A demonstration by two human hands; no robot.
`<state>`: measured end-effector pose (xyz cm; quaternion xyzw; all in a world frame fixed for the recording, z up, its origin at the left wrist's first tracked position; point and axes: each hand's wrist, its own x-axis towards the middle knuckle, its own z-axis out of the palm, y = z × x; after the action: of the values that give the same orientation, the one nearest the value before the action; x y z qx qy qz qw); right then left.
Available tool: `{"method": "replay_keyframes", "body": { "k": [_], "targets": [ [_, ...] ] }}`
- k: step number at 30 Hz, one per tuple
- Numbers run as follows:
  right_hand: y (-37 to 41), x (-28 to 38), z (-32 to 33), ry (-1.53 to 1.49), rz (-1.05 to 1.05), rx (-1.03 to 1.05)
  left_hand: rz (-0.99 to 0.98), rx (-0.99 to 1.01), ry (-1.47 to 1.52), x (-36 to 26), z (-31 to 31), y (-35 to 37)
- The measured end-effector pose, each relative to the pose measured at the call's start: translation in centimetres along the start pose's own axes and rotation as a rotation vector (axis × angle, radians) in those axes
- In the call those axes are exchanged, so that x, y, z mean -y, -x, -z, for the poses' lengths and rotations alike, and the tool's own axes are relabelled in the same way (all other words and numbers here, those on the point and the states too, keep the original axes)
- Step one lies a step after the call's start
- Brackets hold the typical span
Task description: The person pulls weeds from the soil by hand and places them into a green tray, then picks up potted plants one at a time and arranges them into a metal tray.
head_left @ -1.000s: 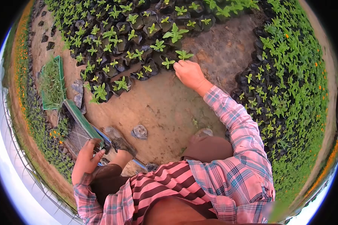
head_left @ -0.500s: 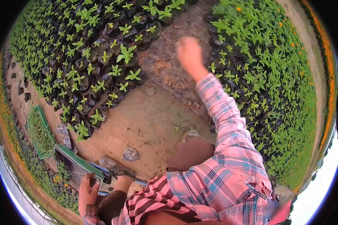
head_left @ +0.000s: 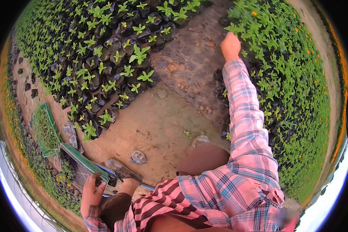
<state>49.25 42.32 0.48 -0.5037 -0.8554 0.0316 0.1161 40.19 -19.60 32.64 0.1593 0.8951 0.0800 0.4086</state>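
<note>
My right hand (head_left: 231,47) reaches out at the near corner of the right-hand plant bed (head_left: 286,77). Its fingers are curled closed beside the leafy green seedlings (head_left: 245,29), and whatever they may hold is hidden. My left hand (head_left: 91,195) is low on the left by my bent knee, in front of the end of a green-rimmed crate (head_left: 85,162). The thumb and forefinger there are apart, with nothing seen between them.
On the left, many young plants in black bags (head_left: 104,65) fill another bed. A damp soil path (head_left: 189,58) runs between the beds. A stone (head_left: 138,157) lies on the muddy ground. Cut greenery fills a green crate (head_left: 46,129) at far left.
My right hand has moved right, from over the soil path to the seedlings at the right bed's edge. My left hand stays near the crate. The view has shifted slightly.
</note>
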Motion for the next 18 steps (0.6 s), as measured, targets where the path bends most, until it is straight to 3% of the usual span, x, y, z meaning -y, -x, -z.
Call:
{"method": "replay_keyframes", "body": {
  "k": [3,7,10,12,14,17,18],
  "targets": [
    [1.3,0.5,1.5,-0.089,0.074,-0.012,-0.033,0.016,-0.065,1.4,-0.2,-0.3],
    [3.9,2.7,4.4,-0.492,0.412,0.042,-0.049,0.017,-0.068,0.4,0.2,-1.1],
    [6.0,6.5,6.9,-0.48,0.622,0.146,-0.011,0.019,-0.023,0.3,0.3,-1.7],
    [7.2,8.9,6.4,-0.251,0.782,0.306,-0.001,0.039,0.008,-0.1,0.6,-2.1],
    [8.8,10.8,4.3,-0.372,1.059,0.24,-0.014,0.045,0.025,-0.1,0.7,-2.7],
    [11.2,11.7,2.9,-0.391,1.217,0.347,-0.014,0.057,0.049,-0.3,0.8,-3.0],
    [10.9,11.4,3.6,-0.36,1.124,0.448,0.001,0.058,0.054,-0.3,0.8,-3.0]
  ]
}}
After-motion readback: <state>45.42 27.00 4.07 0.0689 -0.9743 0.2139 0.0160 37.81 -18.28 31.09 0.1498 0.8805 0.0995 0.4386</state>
